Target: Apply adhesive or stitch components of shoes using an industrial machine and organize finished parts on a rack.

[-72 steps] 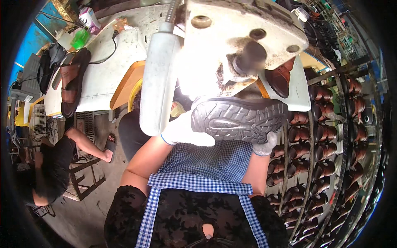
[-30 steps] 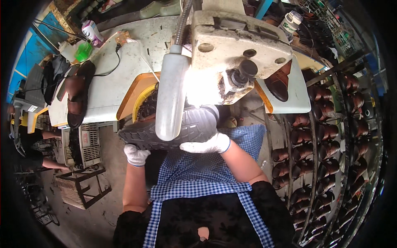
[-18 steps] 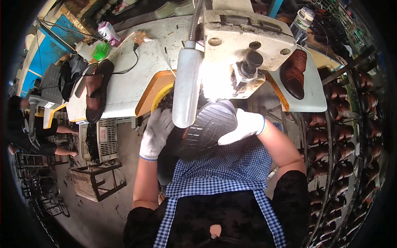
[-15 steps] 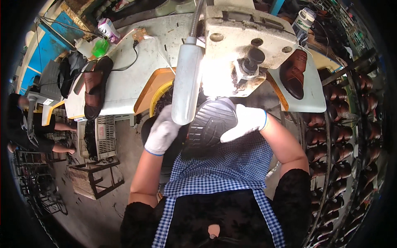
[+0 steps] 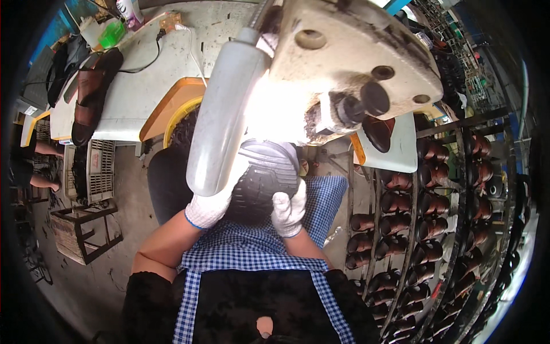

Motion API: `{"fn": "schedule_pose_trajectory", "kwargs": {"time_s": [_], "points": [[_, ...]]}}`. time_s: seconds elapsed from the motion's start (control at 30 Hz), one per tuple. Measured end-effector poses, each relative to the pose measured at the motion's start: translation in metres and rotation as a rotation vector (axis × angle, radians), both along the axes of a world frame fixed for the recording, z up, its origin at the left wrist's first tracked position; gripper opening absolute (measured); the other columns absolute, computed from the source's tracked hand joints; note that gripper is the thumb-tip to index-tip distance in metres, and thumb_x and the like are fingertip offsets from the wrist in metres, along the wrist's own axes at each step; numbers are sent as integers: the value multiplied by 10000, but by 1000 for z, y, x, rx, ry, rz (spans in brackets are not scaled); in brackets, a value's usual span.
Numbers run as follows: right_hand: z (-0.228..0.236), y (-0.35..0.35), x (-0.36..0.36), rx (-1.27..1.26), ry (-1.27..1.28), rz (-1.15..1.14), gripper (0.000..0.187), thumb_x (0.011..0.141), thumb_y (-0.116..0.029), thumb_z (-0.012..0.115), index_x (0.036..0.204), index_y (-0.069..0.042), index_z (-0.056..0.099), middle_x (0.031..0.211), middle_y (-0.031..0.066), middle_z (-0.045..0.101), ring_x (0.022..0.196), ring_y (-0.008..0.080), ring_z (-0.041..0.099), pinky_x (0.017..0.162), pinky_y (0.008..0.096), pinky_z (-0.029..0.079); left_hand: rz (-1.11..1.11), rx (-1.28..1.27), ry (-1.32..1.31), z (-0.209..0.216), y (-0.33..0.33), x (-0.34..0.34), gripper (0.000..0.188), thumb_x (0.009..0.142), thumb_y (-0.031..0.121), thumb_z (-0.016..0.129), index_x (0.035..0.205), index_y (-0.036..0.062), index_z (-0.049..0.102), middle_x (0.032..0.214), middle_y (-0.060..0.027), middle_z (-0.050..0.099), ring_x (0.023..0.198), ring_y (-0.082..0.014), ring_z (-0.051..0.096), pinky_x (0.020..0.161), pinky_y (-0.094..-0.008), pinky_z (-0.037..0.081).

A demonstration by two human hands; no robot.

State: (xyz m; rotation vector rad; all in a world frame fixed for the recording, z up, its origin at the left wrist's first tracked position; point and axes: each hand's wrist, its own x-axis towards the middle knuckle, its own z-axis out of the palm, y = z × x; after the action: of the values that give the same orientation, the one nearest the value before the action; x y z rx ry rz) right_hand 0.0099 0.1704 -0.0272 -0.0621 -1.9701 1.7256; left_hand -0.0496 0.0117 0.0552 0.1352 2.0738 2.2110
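A shoe [image 5: 260, 186] stands with its black treaded sole turned toward me, under the bright light of a machine head. Its upper is hidden behind the sole. My left hand [image 5: 211, 207], in a white knit glove, grips the shoe's left edge; a grey lamp tube covers part of its fingers. On the opposite edge, my gloved right hand [image 5: 289, 212] holds the shoe with thumb and fingers bent against it. The off-white machine head [image 5: 344, 63] with a dark knob [image 5: 373, 98] hangs just above, and the grey lamp tube [image 5: 223, 114] comes down beside it.
A brown sandal [image 5: 91, 94] lies on the pale worktable [image 5: 154, 57] at left. Another brown shoe [image 5: 379, 133] rests on the table's right part. Racks of brown shoes [image 5: 401, 200] line my right. A wooden stool [image 5: 86, 232] and a crate [image 5: 100, 169] stand at lower left.
My view has shifted right and closer to the machine. My right hand has moved from the sole's upper right to its lower right edge. Both hands still hold the shoe under the light.
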Motion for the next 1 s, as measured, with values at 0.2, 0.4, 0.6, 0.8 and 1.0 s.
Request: {"fn": "schedule_pose_trajectory", "kwargs": {"time_s": [0.2, 0.4, 0.6, 0.8, 1.0], "points": [[51, 37, -18, 235, -30, 210, 402, 863, -292, 683, 1050, 46, 572, 877, 143, 680, 733, 238, 664, 676, 322, 525, -92, 358, -201, -27, -4, -13, 471, 917, 164, 582, 1338, -3, 451, 1192, -122, 583, 1076, -193, 563, 963, -323, 440], [96, 68, -49, 604, -184, 465, 519, 790, -157, 730, 1228, 53, 549, 1225, 199, 602, 1115, 269, 599, 933, 371, 484, -257, 1, -109, 37, -24, -38, 425, 897, 122, 642, 1290, 38, 504, 1244, -101, 585, 1140, -154, 558, 995, -319, 433], [114, 74, -98, 1090, 148, 674, 458, 749, -232, 803, 1130, -29, 646, 987, 123, 693, 877, 238, 682, 791, 354, 556, -477, -146, 20, 52, -40, -54, 283, 861, 107, 660, 1122, 18, 595, 1089, -58, 640, 975, -93, 582, 900, -279, 465], [131, 72, -112, 570, 47, 807, 532, 792, -176, 753, 1275, -42, 576, 1287, 129, 581, 1184, 259, 561, 1008, 401, 465, -297, 38, 11, 56, -31, -38, 328, 841, 84, 686, 1141, -19, 606, 1076, -49, 650, 981, -94, 584, 872, -268, 476], [81, 120, -84, -341, -99, 1082, 495, 881, -254, 602, 1320, -39, 524, 1396, 167, 491, 1282, 326, 467, 1110, 430, 338, -186, 202, -57, 27, -28, -29, 345, 885, 60, 629, 1218, -18, 582, 1112, -70, 646, 973, -118, 605, 874, -278, 497]]}}
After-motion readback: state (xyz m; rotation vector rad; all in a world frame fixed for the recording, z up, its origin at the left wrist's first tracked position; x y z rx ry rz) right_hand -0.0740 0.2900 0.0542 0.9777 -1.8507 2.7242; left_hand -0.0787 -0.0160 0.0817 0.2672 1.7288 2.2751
